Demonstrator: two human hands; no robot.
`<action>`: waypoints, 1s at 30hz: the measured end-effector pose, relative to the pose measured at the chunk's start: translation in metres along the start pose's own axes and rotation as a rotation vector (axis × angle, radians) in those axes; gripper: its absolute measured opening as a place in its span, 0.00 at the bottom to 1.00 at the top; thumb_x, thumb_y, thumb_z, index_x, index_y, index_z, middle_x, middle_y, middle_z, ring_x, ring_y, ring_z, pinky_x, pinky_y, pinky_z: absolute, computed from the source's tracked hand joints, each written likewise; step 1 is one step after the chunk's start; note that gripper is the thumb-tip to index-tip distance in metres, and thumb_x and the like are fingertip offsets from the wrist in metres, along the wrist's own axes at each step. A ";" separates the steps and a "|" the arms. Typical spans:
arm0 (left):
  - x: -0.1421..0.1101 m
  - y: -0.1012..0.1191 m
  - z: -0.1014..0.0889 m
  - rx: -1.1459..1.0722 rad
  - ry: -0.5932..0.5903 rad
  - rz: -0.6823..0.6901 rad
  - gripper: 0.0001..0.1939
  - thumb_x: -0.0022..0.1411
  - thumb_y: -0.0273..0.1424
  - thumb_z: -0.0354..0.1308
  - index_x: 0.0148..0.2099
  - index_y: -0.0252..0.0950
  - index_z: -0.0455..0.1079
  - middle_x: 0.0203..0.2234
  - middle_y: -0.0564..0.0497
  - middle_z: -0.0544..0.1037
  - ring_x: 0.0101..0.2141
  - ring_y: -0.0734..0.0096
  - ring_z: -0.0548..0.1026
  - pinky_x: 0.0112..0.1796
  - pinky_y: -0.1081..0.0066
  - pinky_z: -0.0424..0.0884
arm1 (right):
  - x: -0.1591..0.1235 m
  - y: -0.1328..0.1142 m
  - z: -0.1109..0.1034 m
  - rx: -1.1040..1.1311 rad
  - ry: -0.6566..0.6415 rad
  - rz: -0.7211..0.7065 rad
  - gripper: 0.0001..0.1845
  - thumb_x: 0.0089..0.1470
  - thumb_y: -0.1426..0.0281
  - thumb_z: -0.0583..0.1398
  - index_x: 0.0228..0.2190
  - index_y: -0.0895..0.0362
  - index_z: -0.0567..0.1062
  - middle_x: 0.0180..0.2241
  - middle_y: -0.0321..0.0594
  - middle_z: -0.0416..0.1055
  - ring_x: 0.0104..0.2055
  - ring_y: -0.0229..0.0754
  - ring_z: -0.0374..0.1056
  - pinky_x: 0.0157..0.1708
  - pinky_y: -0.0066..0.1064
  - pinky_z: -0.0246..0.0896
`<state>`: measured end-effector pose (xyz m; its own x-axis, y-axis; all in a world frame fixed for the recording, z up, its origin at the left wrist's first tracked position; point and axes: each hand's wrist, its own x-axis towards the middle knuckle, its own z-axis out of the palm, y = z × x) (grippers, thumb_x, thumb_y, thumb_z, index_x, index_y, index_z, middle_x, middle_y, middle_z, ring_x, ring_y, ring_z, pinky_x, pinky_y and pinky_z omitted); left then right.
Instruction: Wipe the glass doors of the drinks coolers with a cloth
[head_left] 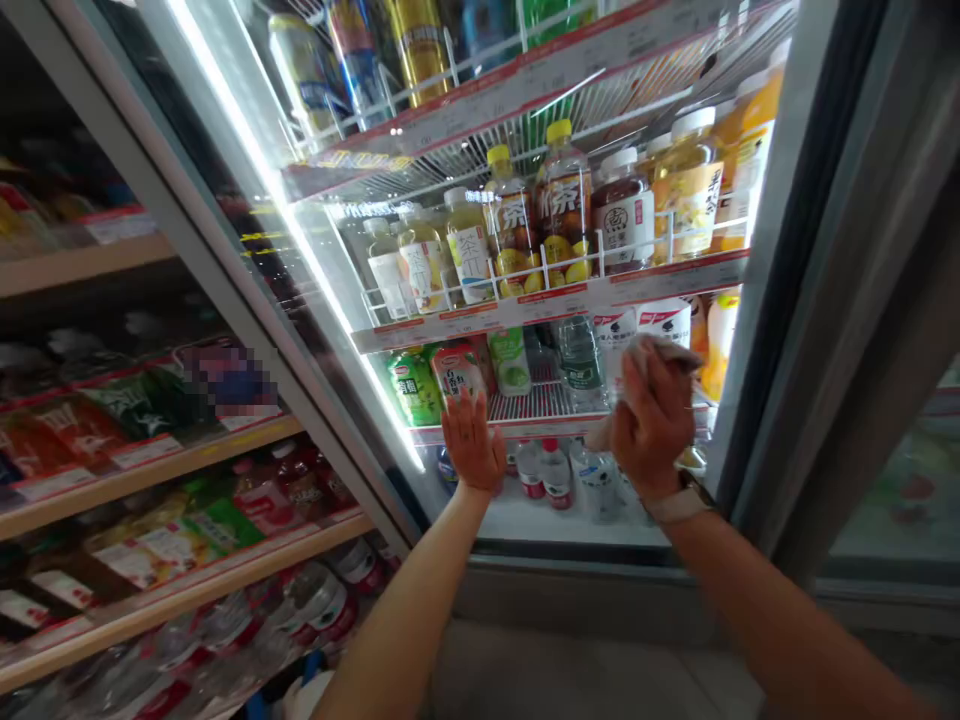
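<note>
Both my hands are raised at the glass door (375,250) of a lit drinks cooler. My left hand (472,442) lies flat against the glass with its fingers spread and holds nothing. My right hand (651,420) is curled around a pale grey cloth (660,352), which it presses to the glass. Behind the door, rows of bottled tea (564,205) stand in white wire racks. A wristband (679,503) circles my right wrist.
A metal door frame (795,300) runs up the right side of the cooler. To the left stand wooden shelves (180,470) of packaged goods, with bottled water low down. A tiled floor (562,680) lies below the cooler.
</note>
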<state>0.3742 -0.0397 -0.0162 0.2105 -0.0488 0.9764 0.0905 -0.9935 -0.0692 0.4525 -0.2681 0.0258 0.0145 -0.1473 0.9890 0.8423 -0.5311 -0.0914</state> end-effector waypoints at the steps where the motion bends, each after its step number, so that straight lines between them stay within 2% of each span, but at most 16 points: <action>1: 0.000 0.000 0.000 0.000 0.000 -0.001 0.28 0.69 0.36 0.42 0.68 0.32 0.54 0.65 0.40 0.59 0.68 0.58 0.46 0.65 0.53 0.46 | -0.008 -0.010 0.003 0.017 -0.059 -0.027 0.31 0.58 0.79 0.53 0.61 0.49 0.64 0.60 0.43 0.65 0.61 0.51 0.63 0.60 0.50 0.59; 4: 0.000 0.001 -0.001 0.016 0.012 0.018 0.28 0.69 0.35 0.42 0.68 0.32 0.53 0.65 0.39 0.58 0.68 0.58 0.47 0.65 0.53 0.46 | -0.041 -0.036 0.012 0.083 -0.288 -0.186 0.27 0.60 0.79 0.52 0.58 0.48 0.68 0.55 0.39 0.72 0.57 0.43 0.67 0.62 0.42 0.58; 7: 0.000 0.000 -0.001 0.021 0.015 0.034 0.28 0.69 0.34 0.43 0.69 0.32 0.52 0.66 0.39 0.57 0.68 0.59 0.46 0.65 0.54 0.46 | -0.079 -0.049 0.018 0.206 -0.453 -0.391 0.23 0.61 0.79 0.52 0.53 0.50 0.73 0.52 0.37 0.75 0.53 0.37 0.70 0.60 0.36 0.60; 10: 0.000 -0.001 -0.001 0.016 -0.008 0.021 0.28 0.68 0.34 0.43 0.68 0.33 0.53 0.66 0.40 0.58 0.68 0.58 0.45 0.65 0.53 0.45 | -0.098 -0.049 0.020 0.277 -0.500 -0.513 0.19 0.61 0.77 0.54 0.51 0.53 0.74 0.51 0.38 0.75 0.52 0.36 0.70 0.58 0.34 0.64; 13: 0.000 -0.001 -0.001 0.015 -0.010 0.011 0.28 0.69 0.34 0.43 0.68 0.33 0.53 0.66 0.41 0.57 0.68 0.58 0.45 0.65 0.53 0.45 | -0.086 -0.040 0.016 0.289 -0.487 -0.545 0.19 0.61 0.76 0.56 0.52 0.54 0.73 0.52 0.38 0.74 0.54 0.37 0.69 0.60 0.35 0.61; 16: 0.002 0.000 -0.002 -0.012 0.016 0.024 0.28 0.69 0.35 0.43 0.68 0.33 0.53 0.66 0.41 0.57 0.68 0.59 0.44 0.65 0.55 0.46 | -0.054 -0.025 0.005 0.154 -0.415 -0.427 0.22 0.61 0.77 0.55 0.55 0.52 0.71 0.53 0.37 0.74 0.58 0.39 0.66 0.63 0.37 0.55; 19: 0.002 0.000 -0.001 -0.015 0.017 0.006 0.28 0.69 0.36 0.42 0.67 0.32 0.56 0.65 0.40 0.59 0.68 0.60 0.45 0.65 0.55 0.45 | -0.020 -0.003 -0.007 -0.032 -0.260 -0.248 0.25 0.61 0.78 0.53 0.57 0.49 0.69 0.54 0.38 0.73 0.59 0.43 0.65 0.65 0.45 0.52; 22: 0.001 0.000 0.000 0.008 0.002 -0.018 0.28 0.69 0.37 0.41 0.67 0.32 0.57 0.64 0.39 0.62 0.68 0.59 0.46 0.65 0.54 0.46 | 0.003 0.023 -0.017 -0.149 -0.028 -0.094 0.27 0.60 0.79 0.50 0.57 0.50 0.70 0.55 0.41 0.72 0.60 0.51 0.64 0.64 0.55 0.49; 25: 0.000 0.000 0.000 -0.002 0.007 -0.004 0.28 0.69 0.37 0.42 0.66 0.31 0.57 0.64 0.38 0.62 0.68 0.58 0.46 0.65 0.53 0.46 | 0.015 0.045 -0.022 -0.173 0.235 0.061 0.29 0.57 0.78 0.50 0.58 0.55 0.69 0.57 0.47 0.69 0.60 0.58 0.64 0.61 0.56 0.53; 28: -0.001 0.000 -0.001 -0.005 0.006 0.007 0.28 0.68 0.36 0.43 0.66 0.31 0.58 0.63 0.38 0.62 0.68 0.58 0.47 0.65 0.54 0.45 | 0.019 0.050 -0.020 -0.122 0.298 0.184 0.32 0.54 0.78 0.53 0.61 0.59 0.65 0.60 0.51 0.65 0.61 0.60 0.61 0.60 0.50 0.56; 30: -0.001 0.001 -0.001 0.004 -0.002 -0.003 0.27 0.68 0.37 0.43 0.66 0.31 0.59 0.63 0.39 0.63 0.68 0.58 0.47 0.65 0.54 0.46 | 0.017 0.041 -0.014 -0.094 0.265 0.169 0.32 0.54 0.78 0.54 0.61 0.58 0.65 0.61 0.50 0.64 0.62 0.60 0.60 0.61 0.51 0.54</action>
<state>0.3734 -0.0404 -0.0176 0.2125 -0.0451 0.9761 0.0951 -0.9932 -0.0666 0.4796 -0.3041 0.0369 -0.0011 -0.4451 0.8955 0.7866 -0.5533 -0.2741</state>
